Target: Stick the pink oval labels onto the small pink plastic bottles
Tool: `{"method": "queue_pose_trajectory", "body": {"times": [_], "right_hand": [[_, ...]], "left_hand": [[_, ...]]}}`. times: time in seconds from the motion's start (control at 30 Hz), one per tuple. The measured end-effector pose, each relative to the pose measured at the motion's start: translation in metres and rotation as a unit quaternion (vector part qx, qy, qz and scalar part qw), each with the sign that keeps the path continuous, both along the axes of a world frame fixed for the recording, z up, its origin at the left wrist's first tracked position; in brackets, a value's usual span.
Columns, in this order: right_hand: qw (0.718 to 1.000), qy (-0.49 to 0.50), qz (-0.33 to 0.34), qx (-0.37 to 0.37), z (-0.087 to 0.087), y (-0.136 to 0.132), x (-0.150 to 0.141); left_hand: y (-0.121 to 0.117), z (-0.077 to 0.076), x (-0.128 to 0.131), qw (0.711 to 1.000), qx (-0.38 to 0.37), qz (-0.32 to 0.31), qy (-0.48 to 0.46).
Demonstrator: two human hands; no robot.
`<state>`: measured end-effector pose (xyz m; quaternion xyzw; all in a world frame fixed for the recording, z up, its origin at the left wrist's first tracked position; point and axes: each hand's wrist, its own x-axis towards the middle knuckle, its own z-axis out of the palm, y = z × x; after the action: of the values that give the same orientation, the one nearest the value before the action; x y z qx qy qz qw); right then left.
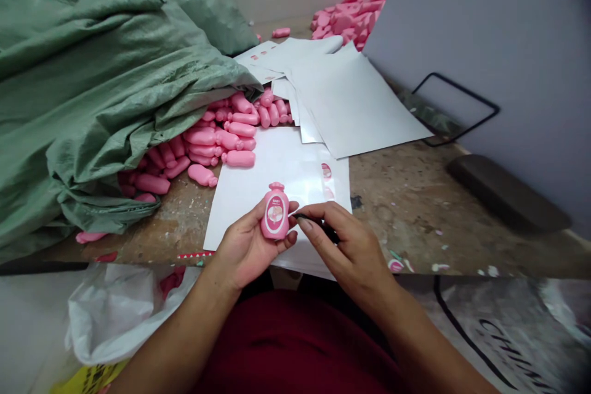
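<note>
My left hand (252, 245) holds a small pink plastic bottle (269, 231) upright, its front turned up to me. An oval pink-and-white sticker (276, 214) lies on that front. In my right hand (348, 237) is a thin dark tool (318, 221), pinched between thumb and fingers; its pale tip is close to the bottle's right side. Whether the tip touches the bottle I cannot tell. Beneath both hands is a white sticker sheet (244, 197), with a few oval stickers (327, 171) near its right edge.
Several pink bottles (217, 138) spill from a green sack (115, 74) at the left. More white sheets (355, 98) lie behind, with a pink heap (348, 18) farther back. On the right are a black wire frame (466, 108) and a dark block (508, 194). A white bag (124, 308) hangs below the table edge.
</note>
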<state>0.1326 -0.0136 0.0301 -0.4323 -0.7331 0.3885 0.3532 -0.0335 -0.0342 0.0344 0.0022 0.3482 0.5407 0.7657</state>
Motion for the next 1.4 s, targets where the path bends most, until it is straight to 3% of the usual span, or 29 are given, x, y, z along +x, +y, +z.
{"method": "queue_pose_trajectory", "body": {"times": [0.13, 0.3, 0.47, 0.7, 0.8, 0.97, 1.2, 1.4], "right_hand": [[0.999, -0.021, -0.007, 0.031, 0.000, 0.003, 0.002], [0.999, 0.002, -0.045, -0.017, -0.002, 0.014, 0.001], [0.998, 0.014, -0.027, -0.054, -0.001, 0.020, 0.001], [0.998, 0.043, -0.013, -0.054, -0.001, 0.020, 0.001], [0.996, 0.045, -0.011, -0.073, -0.001, 0.020, 0.002], [0.976, 0.102, -0.021, -0.190, -0.007, 0.025, -0.002], [0.973, 0.152, -0.049, -0.168, -0.007, 0.023, -0.007], [0.964, 0.174, -0.046, -0.197, -0.009, 0.019, -0.004]], "left_hand": [[0.001, -0.002, 0.001, 1.000, 0.022, -0.014, -0.015], [0.003, -0.007, 0.005, 0.998, 0.034, -0.031, 0.036], [0.004, -0.007, 0.009, 0.991, 0.073, -0.030, 0.107], [0.007, -0.007, 0.010, 0.985, 0.065, -0.019, 0.156], [0.008, -0.008, 0.012, 0.987, 0.069, -0.008, 0.142], [0.008, -0.007, 0.016, 0.989, 0.087, -0.012, 0.118], [0.008, -0.009, 0.017, 0.991, 0.068, -0.023, 0.113], [0.009, -0.011, 0.018, 0.996, 0.057, -0.024, 0.066]]}}
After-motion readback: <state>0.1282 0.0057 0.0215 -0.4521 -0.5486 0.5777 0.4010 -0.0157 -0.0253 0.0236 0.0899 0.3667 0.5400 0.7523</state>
